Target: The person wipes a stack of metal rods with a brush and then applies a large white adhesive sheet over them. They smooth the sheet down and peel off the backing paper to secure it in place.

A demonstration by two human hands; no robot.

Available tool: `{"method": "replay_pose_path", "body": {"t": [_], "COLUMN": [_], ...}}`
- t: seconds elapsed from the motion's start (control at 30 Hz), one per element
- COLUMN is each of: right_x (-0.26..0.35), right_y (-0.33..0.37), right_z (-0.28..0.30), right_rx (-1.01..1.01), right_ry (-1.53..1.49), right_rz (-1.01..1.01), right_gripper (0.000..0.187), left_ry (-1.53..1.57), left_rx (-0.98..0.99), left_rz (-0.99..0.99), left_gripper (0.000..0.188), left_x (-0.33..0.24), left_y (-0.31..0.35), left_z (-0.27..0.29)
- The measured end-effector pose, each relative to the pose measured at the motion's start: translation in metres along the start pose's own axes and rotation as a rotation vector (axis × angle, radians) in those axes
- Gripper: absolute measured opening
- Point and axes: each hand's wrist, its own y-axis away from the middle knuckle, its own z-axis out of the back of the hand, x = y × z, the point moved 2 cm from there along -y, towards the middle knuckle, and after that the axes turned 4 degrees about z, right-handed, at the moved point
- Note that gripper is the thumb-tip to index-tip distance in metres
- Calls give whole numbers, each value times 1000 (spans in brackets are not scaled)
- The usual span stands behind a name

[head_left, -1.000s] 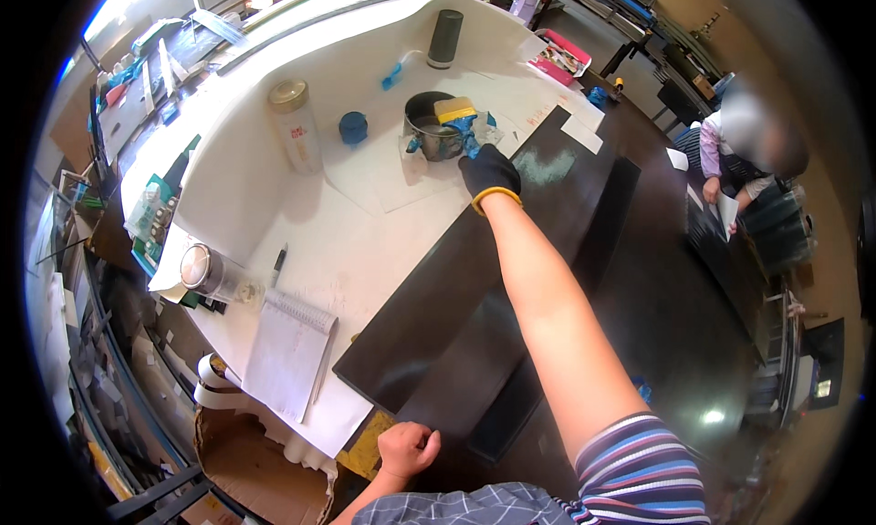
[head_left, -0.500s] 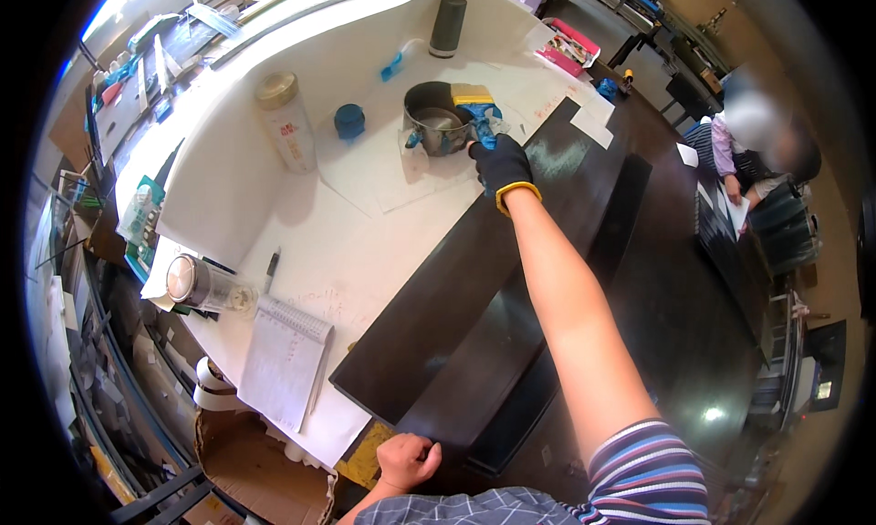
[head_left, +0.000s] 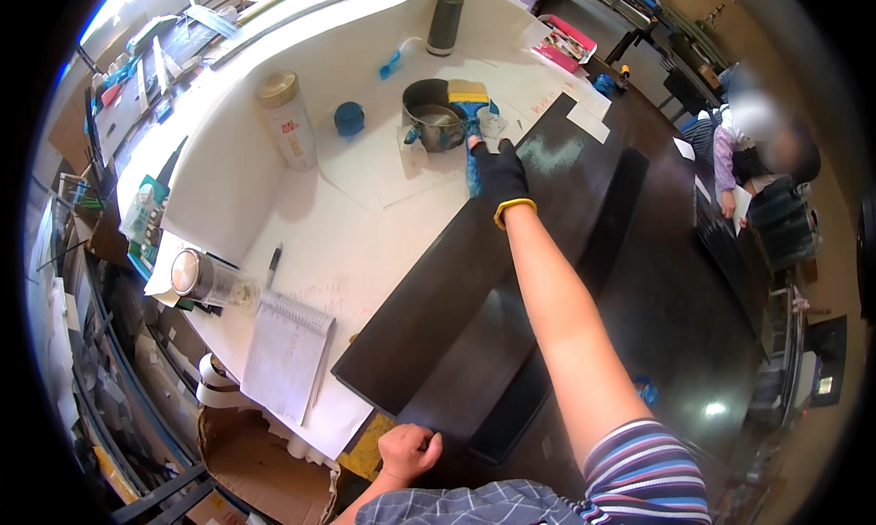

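Treat the white sheet [head_left: 365, 242] as your base layer: it covers the left side of the work area, curls up at its far edge, and lies partly beneath the dark panel [head_left: 429, 324], whose long axis slants from near-left to far-right. Judge progress from this panel: a pale greenish patch [head_left: 555, 155] sits near its far end, while the remaining length is dark with faint sheen. Take the patch as work left unspread (a judgement from its look alone); whether the darker length is already treated or bare does not show. The metal pot [head_left: 441, 140] stands on the sheet, left of the panel's far end. Your gloved right hand [head_left: 503, 171] is beside it at the panel's edge, thumb against the brush [head_left: 470, 113]; its remaining fingers are partly hidden, so a firm grip cannot be confirmed. Your bare left hand [head_left: 407, 451] is loosely curled at the panel's near end, with nothing visible in it. Locate the brush at the pot's right side: its yellow bristles [head_left: 468, 92] point away from you, overlapping the rim in view, and its blue handle [head_left: 474, 174] points toward you, giving a long axis running almost straight near to far.
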Motion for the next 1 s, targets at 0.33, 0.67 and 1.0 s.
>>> {"method": "replay_pose_path", "body": {"t": [0.33,0.67,1.0], "right_x": [-47,-97,-92], "right_y": [173,377,422], "right_z": [103,168,146], "right_rx": [226,448,519], "right_ry": [-654,-949,-964], "right_rz": [-332,-825,-686], "right_gripper": [37,36,29], "left_ry": [22,1196,1230], "left_rx": [-5,-46,9], "left_rz": [39,1121,1213], "left_gripper": [15,43,74], "left_x": [2,-21,-38], "left_y": [1,44,29], "left_z": [-1,13,14]}}
